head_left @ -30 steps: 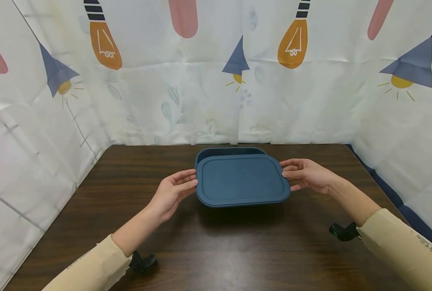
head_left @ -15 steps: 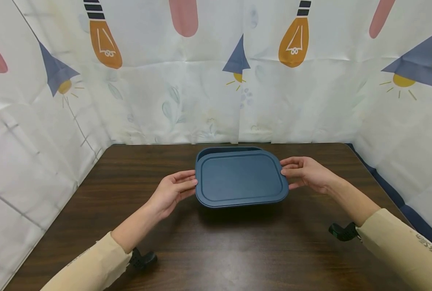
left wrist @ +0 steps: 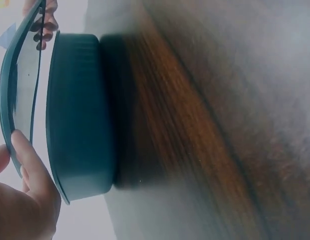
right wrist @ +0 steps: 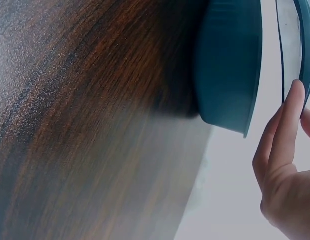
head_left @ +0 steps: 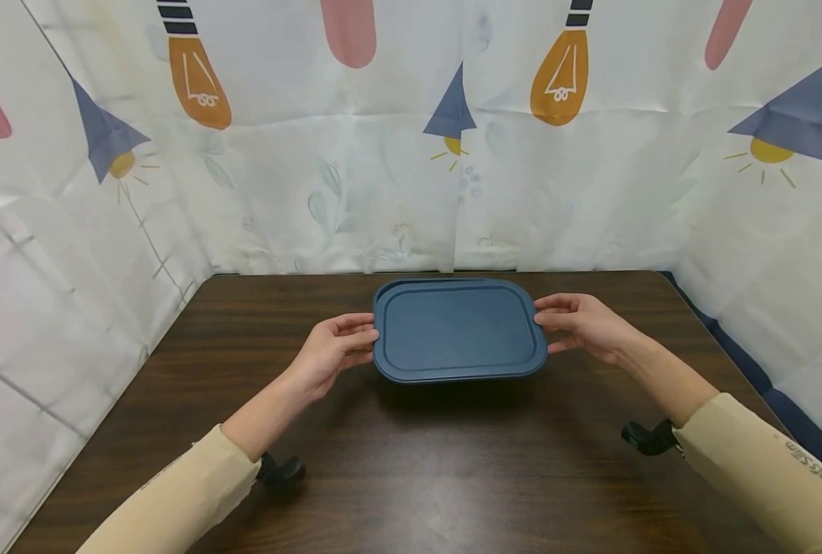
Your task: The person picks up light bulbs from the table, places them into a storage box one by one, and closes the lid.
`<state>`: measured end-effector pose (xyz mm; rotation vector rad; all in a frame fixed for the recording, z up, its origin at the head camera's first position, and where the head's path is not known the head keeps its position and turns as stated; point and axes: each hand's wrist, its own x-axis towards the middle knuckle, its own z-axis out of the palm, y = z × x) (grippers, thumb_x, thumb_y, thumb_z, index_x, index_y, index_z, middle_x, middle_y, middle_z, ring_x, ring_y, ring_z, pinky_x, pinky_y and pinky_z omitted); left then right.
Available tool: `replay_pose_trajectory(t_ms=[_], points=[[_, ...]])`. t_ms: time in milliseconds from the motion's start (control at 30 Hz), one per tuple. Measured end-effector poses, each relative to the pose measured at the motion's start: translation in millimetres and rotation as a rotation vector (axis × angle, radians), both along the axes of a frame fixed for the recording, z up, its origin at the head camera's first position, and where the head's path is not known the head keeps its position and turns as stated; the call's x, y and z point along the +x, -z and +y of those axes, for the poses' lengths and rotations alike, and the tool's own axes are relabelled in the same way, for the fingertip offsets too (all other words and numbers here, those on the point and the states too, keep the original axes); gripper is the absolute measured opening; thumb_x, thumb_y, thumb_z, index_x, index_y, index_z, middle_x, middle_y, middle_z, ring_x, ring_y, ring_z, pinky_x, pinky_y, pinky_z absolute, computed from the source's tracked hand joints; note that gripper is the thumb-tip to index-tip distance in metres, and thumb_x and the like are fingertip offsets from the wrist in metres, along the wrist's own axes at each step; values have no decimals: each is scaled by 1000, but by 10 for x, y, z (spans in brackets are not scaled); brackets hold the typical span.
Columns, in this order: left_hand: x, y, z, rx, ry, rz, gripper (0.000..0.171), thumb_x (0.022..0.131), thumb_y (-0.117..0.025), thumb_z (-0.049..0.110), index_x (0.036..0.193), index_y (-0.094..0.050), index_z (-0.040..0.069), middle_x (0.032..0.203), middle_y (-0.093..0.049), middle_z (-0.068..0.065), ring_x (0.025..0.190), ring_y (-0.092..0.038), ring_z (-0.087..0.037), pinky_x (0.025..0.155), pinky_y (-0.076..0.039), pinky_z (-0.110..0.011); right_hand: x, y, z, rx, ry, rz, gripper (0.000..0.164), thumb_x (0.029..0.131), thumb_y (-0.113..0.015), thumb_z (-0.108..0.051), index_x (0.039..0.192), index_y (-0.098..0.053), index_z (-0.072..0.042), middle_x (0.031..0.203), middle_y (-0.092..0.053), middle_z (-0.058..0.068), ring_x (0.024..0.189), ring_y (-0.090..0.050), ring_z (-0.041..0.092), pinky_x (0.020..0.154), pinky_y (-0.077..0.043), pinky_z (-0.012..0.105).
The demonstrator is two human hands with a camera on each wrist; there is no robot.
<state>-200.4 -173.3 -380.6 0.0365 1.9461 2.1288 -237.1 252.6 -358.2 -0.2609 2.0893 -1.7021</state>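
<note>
A dark blue rounded rectangular lid (head_left: 459, 331) is held level by both hands in the head view. My left hand (head_left: 331, 350) pinches its left edge between thumb and fingers, and my right hand (head_left: 583, 329) grips the right edge the same way. Under it stands a matching deep container (left wrist: 79, 120), of which the head view shows only a thin strip of rim at the back. Both wrist views show a gap between the raised lid and the rim of the container. The inside of the container is hidden.
The container stands on a dark brown wood-grain table (head_left: 425, 477), near its back edge. Behind and at both sides hangs a white curtain (head_left: 383, 192) printed with lamps and bulbs. A black device (head_left: 649, 437) sits at the right sleeve, another (head_left: 281, 471) at the left.
Both hands have moved the lid back a little, away from the person. It now covers nearly all of the container opening, which showed more widely at the back before.
</note>
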Motion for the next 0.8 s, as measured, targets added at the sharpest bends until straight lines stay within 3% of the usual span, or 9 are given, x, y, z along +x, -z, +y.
replay_pose_trajectory(t_ms=[567,800], points=[[-153,-92,10,-47,-3,23,50,100,-67,3,146,-50,-6,115,-64,-10,91,-70,-13,83,-60,-29,-80,1,-86,14,59,-16,59,105,-63,-20,150,-38,10,115,-61,12,98,-65,22,86,-60,46],[-247,-69,8,-73,-9,21,51,99,-67,3,146,-50,-5,118,-63,-12,90,-70,-12,82,-60,-28,-124,13,-122,35,76,-6,57,105,-63,-19,149,-40,9,116,-62,13,99,-65,24,85,-61,45]])
